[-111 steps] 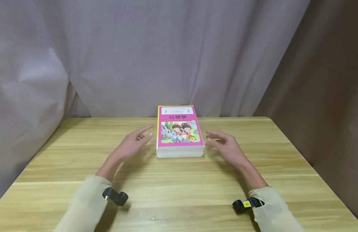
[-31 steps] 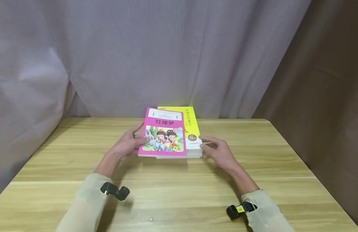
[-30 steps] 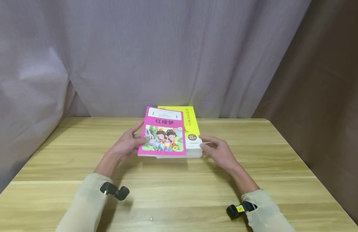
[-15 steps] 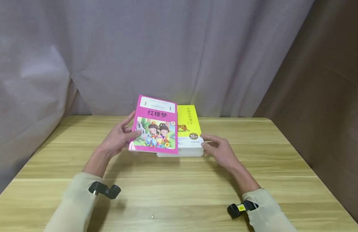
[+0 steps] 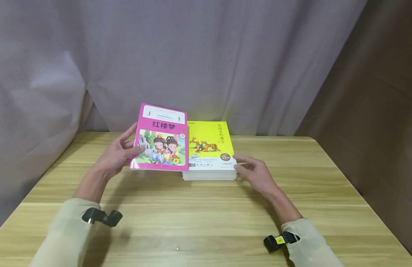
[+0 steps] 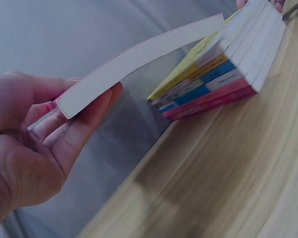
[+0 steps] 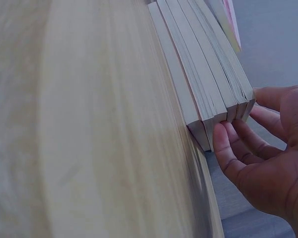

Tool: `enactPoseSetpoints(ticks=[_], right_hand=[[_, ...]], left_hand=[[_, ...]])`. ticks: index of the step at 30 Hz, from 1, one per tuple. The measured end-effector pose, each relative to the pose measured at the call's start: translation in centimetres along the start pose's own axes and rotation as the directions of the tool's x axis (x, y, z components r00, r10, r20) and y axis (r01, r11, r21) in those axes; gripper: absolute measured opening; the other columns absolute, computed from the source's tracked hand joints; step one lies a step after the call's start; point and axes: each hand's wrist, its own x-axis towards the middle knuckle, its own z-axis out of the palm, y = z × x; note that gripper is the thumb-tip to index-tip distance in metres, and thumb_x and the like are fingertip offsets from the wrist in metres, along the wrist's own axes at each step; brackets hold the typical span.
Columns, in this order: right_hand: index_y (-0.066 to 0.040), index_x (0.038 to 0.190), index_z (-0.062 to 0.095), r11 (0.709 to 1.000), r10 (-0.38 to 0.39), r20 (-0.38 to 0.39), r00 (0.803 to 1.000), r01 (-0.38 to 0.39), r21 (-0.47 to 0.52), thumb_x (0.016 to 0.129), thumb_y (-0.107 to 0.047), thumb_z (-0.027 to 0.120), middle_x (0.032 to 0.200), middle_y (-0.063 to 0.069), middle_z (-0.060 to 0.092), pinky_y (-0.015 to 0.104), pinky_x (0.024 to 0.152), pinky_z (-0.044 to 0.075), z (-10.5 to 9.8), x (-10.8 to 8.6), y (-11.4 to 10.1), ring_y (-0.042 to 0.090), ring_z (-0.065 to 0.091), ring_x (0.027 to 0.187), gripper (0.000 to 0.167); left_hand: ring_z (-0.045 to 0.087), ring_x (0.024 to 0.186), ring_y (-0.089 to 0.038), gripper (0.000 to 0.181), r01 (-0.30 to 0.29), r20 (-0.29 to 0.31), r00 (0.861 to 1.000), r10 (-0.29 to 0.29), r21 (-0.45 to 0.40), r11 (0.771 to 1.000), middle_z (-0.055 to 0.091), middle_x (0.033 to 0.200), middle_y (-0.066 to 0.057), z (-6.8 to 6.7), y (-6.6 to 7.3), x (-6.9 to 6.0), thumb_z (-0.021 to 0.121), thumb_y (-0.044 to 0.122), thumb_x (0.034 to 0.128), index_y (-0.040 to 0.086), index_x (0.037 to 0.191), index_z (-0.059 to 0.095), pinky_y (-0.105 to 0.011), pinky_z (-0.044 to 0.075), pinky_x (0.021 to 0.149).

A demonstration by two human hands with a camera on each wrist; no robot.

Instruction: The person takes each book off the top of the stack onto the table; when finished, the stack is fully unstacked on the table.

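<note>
A pink paperback book (image 5: 162, 139) with a cartoon cover is lifted above the table, its cover tilted up. My left hand (image 5: 117, 154) grips its left edge, thumb on the cover and fingers beneath; in the left wrist view the book (image 6: 139, 62) bends along its length. Right of it stands a neat stack of several books with a yellow book (image 5: 209, 141) on top. The fingers of my right hand (image 5: 256, 174) rest against the stack's right side near the front corner. In the right wrist view, those fingertips touch the ends of the stacked books (image 7: 198, 64).
The stack stands on a wooden table (image 5: 206, 218), close to its far edge. A grey curtain (image 5: 192, 55) hangs behind, with a brown curtain (image 5: 376, 111) at the right. A tiny shiny speck (image 5: 177, 248) lies near the front.
The pink book has come off the top of the stack and moved left and up in my left hand, uncovering the yellow book. My right hand moved in against the stack, then stayed there.
</note>
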Motion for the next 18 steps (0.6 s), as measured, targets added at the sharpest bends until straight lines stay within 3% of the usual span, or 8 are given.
enactPoseSetpoints(ticks=[7,14,18], right_hand=[[-0.008,0.15,0.06,1.0,0.014,-0.009,1.0,-0.014,-0.013,0.104,-0.026,0.067,0.14,0.025,0.066,0.036,0.082,0.058,0.0,0.1,0.2,0.031,0.075,0.097,0.05],[-0.009,0.15,0.06,0.999,0.032,-0.005,0.999,-0.032,0.01,0.104,-0.027,0.068,0.142,0.024,0.065,0.036,0.085,0.06,0.1,0.1,0.0,0.029,0.075,0.1,0.05],[-0.008,0.15,0.059,0.999,0.028,-0.003,1.0,-0.027,0.022,0.104,-0.027,0.068,0.142,0.025,0.065,0.035,0.084,0.059,0.0,0.0,-0.1,0.029,0.075,0.097,0.051]], left_hand=[[0.079,0.092,-0.014,0.096,0.024,-0.032,0.999,-0.024,-0.007,1.0,0.078,0.108,0.013,-2.5,0.0,-0.8,0.066,0.004,0.1032,0.035,0.171,0.006,-0.033,0.066,0.08],[0.079,0.088,-0.015,0.098,0.069,-0.063,0.995,-0.072,-0.042,0.997,0.079,0.105,0.012,-4.9,-0.9,-1.7,0.066,0.006,0.1035,0.036,0.17,0.001,-0.033,0.066,0.078],[0.079,0.085,-0.015,0.097,0.105,-0.09,0.99,-0.106,-0.021,0.994,0.079,0.1,0.009,-6.3,-1.6,-2.1,0.066,0.009,0.1042,0.036,0.17,0.0,-0.033,0.066,0.075]])
